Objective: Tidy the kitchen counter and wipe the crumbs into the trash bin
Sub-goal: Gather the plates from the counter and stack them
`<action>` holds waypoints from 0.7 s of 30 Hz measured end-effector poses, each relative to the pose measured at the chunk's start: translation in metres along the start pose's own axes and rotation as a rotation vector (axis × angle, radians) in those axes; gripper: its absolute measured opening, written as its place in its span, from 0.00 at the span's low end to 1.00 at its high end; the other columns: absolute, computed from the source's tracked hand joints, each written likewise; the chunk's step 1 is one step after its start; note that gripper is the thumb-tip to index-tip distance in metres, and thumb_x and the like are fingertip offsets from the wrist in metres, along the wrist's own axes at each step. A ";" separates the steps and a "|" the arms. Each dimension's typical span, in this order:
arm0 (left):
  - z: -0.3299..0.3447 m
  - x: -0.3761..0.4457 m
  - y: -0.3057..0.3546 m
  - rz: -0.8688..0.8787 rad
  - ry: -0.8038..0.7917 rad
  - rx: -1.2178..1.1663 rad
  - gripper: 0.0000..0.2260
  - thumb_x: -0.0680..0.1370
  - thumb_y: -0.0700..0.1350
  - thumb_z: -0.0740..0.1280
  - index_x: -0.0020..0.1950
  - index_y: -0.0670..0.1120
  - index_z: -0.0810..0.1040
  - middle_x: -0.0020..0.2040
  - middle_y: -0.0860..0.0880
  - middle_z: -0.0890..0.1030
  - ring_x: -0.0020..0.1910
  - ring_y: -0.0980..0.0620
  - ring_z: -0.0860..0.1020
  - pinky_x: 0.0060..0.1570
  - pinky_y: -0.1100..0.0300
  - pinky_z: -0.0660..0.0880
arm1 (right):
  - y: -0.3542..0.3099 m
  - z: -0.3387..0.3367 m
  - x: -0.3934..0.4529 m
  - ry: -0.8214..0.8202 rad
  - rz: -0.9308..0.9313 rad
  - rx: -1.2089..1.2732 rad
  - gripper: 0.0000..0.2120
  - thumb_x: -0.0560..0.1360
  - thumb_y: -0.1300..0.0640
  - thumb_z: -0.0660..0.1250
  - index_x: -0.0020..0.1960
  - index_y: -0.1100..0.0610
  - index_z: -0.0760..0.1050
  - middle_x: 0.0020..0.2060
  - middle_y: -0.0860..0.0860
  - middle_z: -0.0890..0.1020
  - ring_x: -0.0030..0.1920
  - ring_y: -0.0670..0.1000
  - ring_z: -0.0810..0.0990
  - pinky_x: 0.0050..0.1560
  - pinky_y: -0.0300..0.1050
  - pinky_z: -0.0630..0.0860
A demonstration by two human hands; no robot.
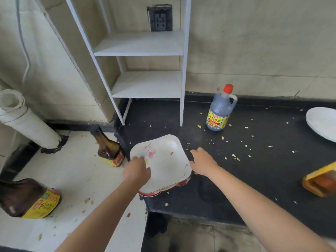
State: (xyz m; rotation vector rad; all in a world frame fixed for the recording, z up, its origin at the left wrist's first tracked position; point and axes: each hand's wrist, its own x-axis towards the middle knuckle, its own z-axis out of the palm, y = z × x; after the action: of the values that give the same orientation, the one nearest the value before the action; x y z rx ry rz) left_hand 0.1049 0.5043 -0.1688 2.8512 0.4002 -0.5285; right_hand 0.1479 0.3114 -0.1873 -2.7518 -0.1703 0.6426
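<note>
1. My left hand (136,170) lies on the near left edge of the white square plate (163,160) at centre frame; whether it grasps the rim I cannot tell.
2. My right hand (202,163) rests, fingers loosely released, touching the plate's right edge, probably to steady the stack for lifting.
3. The plate tops a red-rimmed dish (174,185), straddling the dark table (254,179) edge.
4. Crumbs (234,156) scatter right of centre around the upright soy sauce bottle (219,113).
5. No trash bin is in view.
6. The white shelf rack (145,70), upper centre, looks like storage.
</note>
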 end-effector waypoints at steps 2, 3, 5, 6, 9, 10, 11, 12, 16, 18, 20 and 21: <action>-0.008 0.002 0.032 0.108 0.032 0.050 0.19 0.80 0.47 0.58 0.70 0.44 0.66 0.66 0.44 0.70 0.65 0.45 0.71 0.62 0.54 0.70 | 0.014 -0.025 -0.012 0.064 -0.046 -0.052 0.22 0.79 0.56 0.57 0.71 0.60 0.62 0.67 0.58 0.66 0.67 0.58 0.66 0.65 0.49 0.67; -0.011 0.002 0.050 0.156 0.044 0.081 0.18 0.80 0.47 0.58 0.70 0.44 0.66 0.67 0.44 0.69 0.65 0.45 0.70 0.63 0.54 0.70 | 0.023 -0.039 -0.019 0.099 -0.062 -0.072 0.21 0.79 0.56 0.57 0.71 0.60 0.62 0.66 0.58 0.66 0.67 0.58 0.66 0.65 0.50 0.67; -0.018 -0.003 0.093 0.256 0.085 0.109 0.17 0.80 0.46 0.58 0.68 0.45 0.69 0.66 0.45 0.71 0.64 0.46 0.71 0.62 0.53 0.71 | 0.050 -0.070 -0.040 0.197 -0.065 -0.119 0.19 0.79 0.56 0.56 0.68 0.61 0.65 0.65 0.58 0.68 0.66 0.58 0.66 0.64 0.52 0.69; -0.020 -0.006 0.115 0.308 0.104 0.114 0.16 0.80 0.46 0.58 0.67 0.44 0.71 0.64 0.44 0.72 0.63 0.45 0.72 0.60 0.54 0.72 | 0.065 -0.084 -0.051 0.251 -0.062 -0.160 0.18 0.79 0.56 0.56 0.67 0.61 0.66 0.64 0.58 0.69 0.65 0.58 0.67 0.62 0.52 0.69; -0.027 -0.027 0.181 0.460 0.153 0.150 0.15 0.79 0.46 0.59 0.64 0.44 0.75 0.62 0.43 0.73 0.62 0.44 0.73 0.59 0.53 0.73 | 0.110 -0.124 -0.091 0.392 -0.033 -0.267 0.18 0.79 0.56 0.54 0.66 0.61 0.67 0.63 0.57 0.70 0.63 0.58 0.68 0.59 0.52 0.70; -0.029 -0.036 0.201 0.501 0.171 0.150 0.15 0.79 0.46 0.59 0.63 0.44 0.75 0.61 0.43 0.74 0.61 0.43 0.74 0.58 0.53 0.73 | 0.126 -0.136 -0.105 0.436 -0.026 -0.279 0.17 0.79 0.56 0.54 0.66 0.61 0.68 0.62 0.57 0.70 0.63 0.57 0.68 0.59 0.52 0.70; -0.029 -0.044 0.219 0.540 0.193 0.152 0.14 0.79 0.46 0.59 0.62 0.43 0.76 0.60 0.42 0.75 0.60 0.42 0.74 0.57 0.53 0.73 | 0.141 -0.147 -0.119 0.476 -0.019 -0.281 0.17 0.79 0.56 0.54 0.66 0.61 0.68 0.62 0.56 0.70 0.63 0.57 0.68 0.59 0.51 0.70; -0.028 -0.055 0.242 0.579 0.218 0.143 0.14 0.78 0.45 0.59 0.59 0.42 0.77 0.59 0.41 0.76 0.59 0.41 0.74 0.55 0.53 0.73 | 0.159 -0.159 -0.136 0.515 -0.008 -0.274 0.17 0.79 0.56 0.55 0.65 0.61 0.69 0.62 0.56 0.70 0.63 0.57 0.68 0.60 0.51 0.70; -0.023 -0.098 0.323 0.633 0.266 0.102 0.15 0.79 0.45 0.59 0.62 0.43 0.76 0.61 0.43 0.74 0.60 0.43 0.74 0.54 0.55 0.72 | 0.232 -0.193 -0.194 0.627 0.019 -0.239 0.16 0.79 0.56 0.55 0.64 0.61 0.71 0.62 0.55 0.71 0.63 0.55 0.67 0.61 0.49 0.69; -0.015 -0.118 0.361 0.658 0.286 0.064 0.15 0.79 0.46 0.59 0.63 0.43 0.75 0.62 0.43 0.74 0.62 0.44 0.72 0.57 0.55 0.71 | 0.269 -0.202 -0.218 0.646 0.039 -0.232 0.16 0.79 0.57 0.55 0.63 0.61 0.71 0.62 0.54 0.71 0.63 0.54 0.67 0.58 0.46 0.68; -0.007 -0.135 0.394 0.682 0.299 0.035 0.15 0.79 0.46 0.59 0.63 0.44 0.75 0.62 0.43 0.73 0.63 0.44 0.72 0.59 0.54 0.72 | 0.303 -0.207 -0.237 0.650 0.049 -0.206 0.16 0.79 0.57 0.55 0.65 0.60 0.70 0.62 0.54 0.71 0.64 0.53 0.66 0.58 0.45 0.67; -0.005 -0.141 0.404 0.687 0.302 0.022 0.15 0.79 0.46 0.59 0.64 0.44 0.75 0.62 0.44 0.73 0.63 0.45 0.72 0.58 0.54 0.72 | 0.313 -0.208 -0.242 0.644 0.063 -0.191 0.17 0.79 0.57 0.55 0.66 0.59 0.69 0.63 0.54 0.70 0.65 0.53 0.66 0.60 0.45 0.67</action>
State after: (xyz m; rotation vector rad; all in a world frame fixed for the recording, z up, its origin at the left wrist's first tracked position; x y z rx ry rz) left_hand 0.1018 0.0944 -0.0477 2.8312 -0.5370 0.0305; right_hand 0.0395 -0.0847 -0.0120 -2.9927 0.0050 -0.2792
